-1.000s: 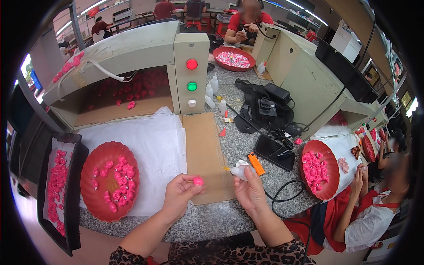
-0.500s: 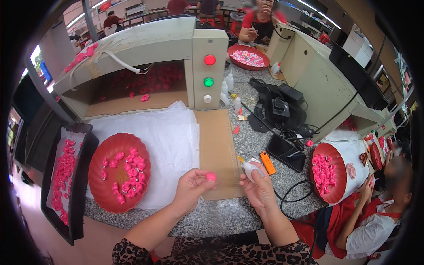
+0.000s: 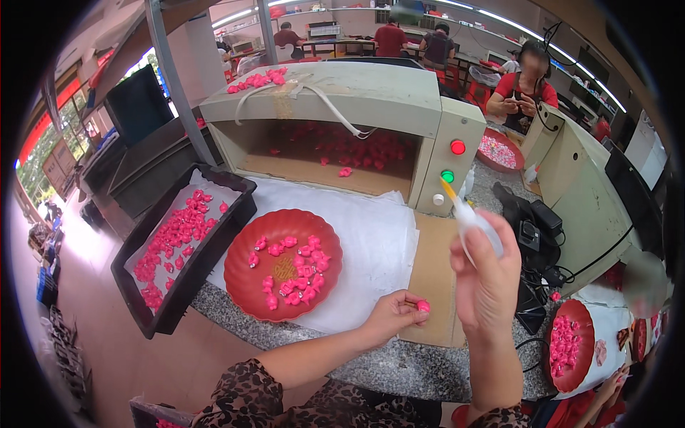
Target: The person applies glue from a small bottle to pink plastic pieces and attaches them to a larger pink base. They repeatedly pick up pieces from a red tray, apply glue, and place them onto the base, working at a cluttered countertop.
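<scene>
Pink, small and rounded, the piece [image 3: 424, 306] is pinched between thumb and fingers of the left hand [image 3: 394, 314], right of the scalloped dish [image 3: 246, 289] and nearer the person; only part of it shows past the fingertips. Right hand [image 3: 489, 274]: closed round a white squeeze bottle [image 3: 467, 217], raised farther right of the dish, yellow nozzle [image 3: 449, 190] tilted up and toward the dish's side; bottle and piece well apart. Dish is red, sits on white paper [image 3: 364, 264], holds loose pink pieces [image 3: 307, 267] with small metallic bits, mostly in its right half. Black tray [image 3: 168, 319] just left of the dish, paper-lined, many more pink pieces heaped along it. Brown cardboard [image 3: 437, 250] right of the dish, past the paper, under the left fingers; contact with it, cannot tell. Beyond the dish: pale open-fronted housing [image 3: 335, 89], pink pieces inside and on top, red light [image 3: 457, 147] and green light [image 3: 447, 175] on its right panel. Far right of the dish: red bowl [image 3: 589, 357] of pink pieces. Speckled tabletop [image 3: 399, 371] under the dish's paper.
</scene>
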A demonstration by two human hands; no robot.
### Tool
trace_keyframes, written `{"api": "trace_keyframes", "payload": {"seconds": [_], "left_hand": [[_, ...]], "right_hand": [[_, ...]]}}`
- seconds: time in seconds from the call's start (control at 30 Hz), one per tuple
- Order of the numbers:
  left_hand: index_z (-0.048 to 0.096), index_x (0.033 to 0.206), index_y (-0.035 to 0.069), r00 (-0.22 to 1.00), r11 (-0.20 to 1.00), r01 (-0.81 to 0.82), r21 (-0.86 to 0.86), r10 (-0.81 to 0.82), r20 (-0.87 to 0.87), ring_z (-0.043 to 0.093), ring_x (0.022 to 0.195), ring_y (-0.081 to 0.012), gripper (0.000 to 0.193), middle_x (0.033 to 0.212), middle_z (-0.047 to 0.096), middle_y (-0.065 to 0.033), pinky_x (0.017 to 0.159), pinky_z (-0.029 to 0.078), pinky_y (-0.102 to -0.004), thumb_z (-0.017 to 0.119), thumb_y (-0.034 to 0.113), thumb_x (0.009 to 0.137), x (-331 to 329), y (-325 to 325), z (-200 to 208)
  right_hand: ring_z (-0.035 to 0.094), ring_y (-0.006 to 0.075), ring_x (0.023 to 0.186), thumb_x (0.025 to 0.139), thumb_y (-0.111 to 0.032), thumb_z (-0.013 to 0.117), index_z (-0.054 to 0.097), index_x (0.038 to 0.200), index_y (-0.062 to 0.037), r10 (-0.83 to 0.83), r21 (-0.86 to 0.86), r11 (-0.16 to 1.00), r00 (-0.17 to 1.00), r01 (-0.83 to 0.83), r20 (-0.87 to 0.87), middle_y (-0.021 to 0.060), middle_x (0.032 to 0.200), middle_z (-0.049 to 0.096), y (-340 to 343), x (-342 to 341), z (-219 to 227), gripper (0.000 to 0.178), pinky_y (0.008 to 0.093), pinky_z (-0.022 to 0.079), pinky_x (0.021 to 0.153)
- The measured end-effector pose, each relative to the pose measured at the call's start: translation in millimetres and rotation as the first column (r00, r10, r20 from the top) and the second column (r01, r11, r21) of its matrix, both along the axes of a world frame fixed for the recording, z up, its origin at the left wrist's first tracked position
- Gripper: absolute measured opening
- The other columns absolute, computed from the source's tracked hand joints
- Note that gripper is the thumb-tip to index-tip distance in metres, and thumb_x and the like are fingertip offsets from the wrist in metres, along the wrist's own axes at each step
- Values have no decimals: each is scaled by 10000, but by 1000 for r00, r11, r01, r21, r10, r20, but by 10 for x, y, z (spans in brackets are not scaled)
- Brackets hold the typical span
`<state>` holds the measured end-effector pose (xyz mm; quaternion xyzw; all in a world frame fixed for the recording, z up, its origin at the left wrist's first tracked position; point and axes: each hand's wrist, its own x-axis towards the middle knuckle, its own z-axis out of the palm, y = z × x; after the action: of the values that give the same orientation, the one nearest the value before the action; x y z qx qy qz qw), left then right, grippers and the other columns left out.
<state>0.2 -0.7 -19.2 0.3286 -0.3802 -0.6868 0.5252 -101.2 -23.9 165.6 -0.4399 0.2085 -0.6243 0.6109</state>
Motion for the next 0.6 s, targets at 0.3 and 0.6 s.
{"api": "trace_keyframes", "payload": {"seconds": [0.3,0.6], "left_hand": [[491,1080,-24,991,995,-35,-89,46,125,558,872,-142,339,992,580,-91,756,446,-260,617,94,788,-45,63,172],[413,1151,-22,970,998,-35,-58,48,240,467,1030,-177,453,1136,476,-120,827,405,-295,592,222,813,-18,13,144]], "right_hand": [[556,90,704,723,-145,692,510,934,35,160,-252,956,987,-148,27,83,823,591,-128,819,507,332,218,469,607],[546,161,742,686,-79,659,498,851,33,162,-271,954,981,-129,105,118,802,549,-150,1024,674,257,285,455,662]]}}
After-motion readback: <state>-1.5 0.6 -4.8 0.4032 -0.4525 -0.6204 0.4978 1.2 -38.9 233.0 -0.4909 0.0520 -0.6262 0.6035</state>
